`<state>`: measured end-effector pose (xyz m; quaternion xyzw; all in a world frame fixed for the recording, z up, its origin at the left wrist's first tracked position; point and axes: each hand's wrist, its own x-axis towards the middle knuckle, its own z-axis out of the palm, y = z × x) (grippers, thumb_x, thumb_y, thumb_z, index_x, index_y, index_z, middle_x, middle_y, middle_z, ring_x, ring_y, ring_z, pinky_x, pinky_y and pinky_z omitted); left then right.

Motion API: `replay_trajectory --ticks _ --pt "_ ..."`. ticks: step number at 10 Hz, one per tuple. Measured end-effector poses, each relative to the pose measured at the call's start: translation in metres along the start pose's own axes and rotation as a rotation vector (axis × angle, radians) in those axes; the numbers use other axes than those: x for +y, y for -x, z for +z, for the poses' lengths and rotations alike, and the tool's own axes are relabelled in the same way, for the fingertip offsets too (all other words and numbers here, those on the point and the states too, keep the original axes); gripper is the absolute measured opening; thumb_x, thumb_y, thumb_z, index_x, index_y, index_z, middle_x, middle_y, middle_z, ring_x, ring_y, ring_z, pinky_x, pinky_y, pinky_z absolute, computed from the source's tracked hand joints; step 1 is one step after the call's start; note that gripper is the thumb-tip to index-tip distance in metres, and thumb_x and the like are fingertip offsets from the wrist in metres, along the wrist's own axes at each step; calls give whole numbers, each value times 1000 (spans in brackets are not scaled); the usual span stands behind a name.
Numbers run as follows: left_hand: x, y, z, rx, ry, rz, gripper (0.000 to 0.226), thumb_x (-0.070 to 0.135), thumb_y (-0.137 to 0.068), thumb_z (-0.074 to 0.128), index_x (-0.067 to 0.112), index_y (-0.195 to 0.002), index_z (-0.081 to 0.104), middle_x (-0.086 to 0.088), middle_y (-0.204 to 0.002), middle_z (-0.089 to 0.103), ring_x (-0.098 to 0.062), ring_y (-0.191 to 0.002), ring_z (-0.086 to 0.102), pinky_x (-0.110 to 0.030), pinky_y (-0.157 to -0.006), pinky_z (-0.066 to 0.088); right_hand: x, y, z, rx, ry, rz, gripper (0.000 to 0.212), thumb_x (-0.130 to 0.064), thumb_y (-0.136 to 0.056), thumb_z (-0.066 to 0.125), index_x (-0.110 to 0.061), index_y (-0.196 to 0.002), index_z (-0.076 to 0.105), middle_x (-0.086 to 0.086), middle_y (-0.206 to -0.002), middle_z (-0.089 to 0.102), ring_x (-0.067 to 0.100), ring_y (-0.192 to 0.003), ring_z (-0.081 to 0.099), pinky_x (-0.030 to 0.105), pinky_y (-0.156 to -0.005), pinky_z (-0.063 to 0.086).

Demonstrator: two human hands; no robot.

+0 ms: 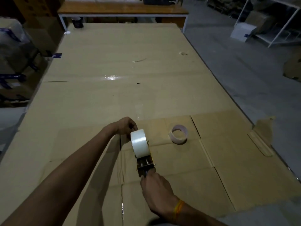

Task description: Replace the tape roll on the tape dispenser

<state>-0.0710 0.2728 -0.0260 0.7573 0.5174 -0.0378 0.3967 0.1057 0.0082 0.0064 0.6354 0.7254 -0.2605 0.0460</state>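
Note:
A full white tape roll (140, 141) sits on the tape dispenser (145, 163), which has a metal and yellow frame and a dark handle. My right hand (156, 189) is closed around the handle, holding the dispenser just above the cardboard. My left hand (126, 126) grips the far left side of the white roll. A nearly empty tape roll core (178, 134), thin and pinkish, lies flat on the cardboard to the right of the dispenser, apart from both hands.
Flattened cardboard sheets (105, 95) cover the large work surface. A dark roll (77, 22) stands at its far left corner. A wooden bench (122, 8) lies beyond. Boxes are stacked at left, a white rack (268, 25) at far right.

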Motion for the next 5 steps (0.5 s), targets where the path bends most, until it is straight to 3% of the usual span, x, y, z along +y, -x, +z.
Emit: replay_trajectory --ticks 1,2,3,4,5 --pt "-8 14 8 200 86 -74 9 12 -90 74 15 -91 83 -1 -91 82 -16 -89 76 -29 -80 60 -2 2 0 -35 141 -49 33 -11 -112 35 1 -136 55 25 -122 60 43 -108 63 43 -72 45" --pt "-20 26 18 289 150 -137 8 17 -91 74 16 -91 82 -1 -89 82 -16 -86 76 -24 -77 58 3 -1 4 -73 139 -90 38 -9 -113 34 0 -148 46 26 -121 59 42 -106 62 42 -66 43" --pt "-21 40 26 348 147 -138 11 15 -93 72 14 -96 82 -1 -91 81 -15 -84 74 -17 -69 52 6 -3 -1 -99 82 -43 38 -26 -114 37 -5 -141 54 22 -116 63 39 -107 64 39 -71 43" --pt "-21 49 33 378 137 -122 10 13 -95 71 14 -97 80 3 -87 76 -8 -78 68 -11 -64 45 12 0 -17 -157 -69 39 58 -70 -102 43 -16 -107 65 7 -101 67 27 -93 66 34 -75 46" --pt "-20 55 43 398 166 -145 10 13 -95 70 13 -100 79 8 -84 72 -7 -80 66 -12 -66 45 19 2 -36 -296 -60 50 66 -83 -93 42 -22 -105 63 2 -99 64 22 -87 60 36 -79 49"
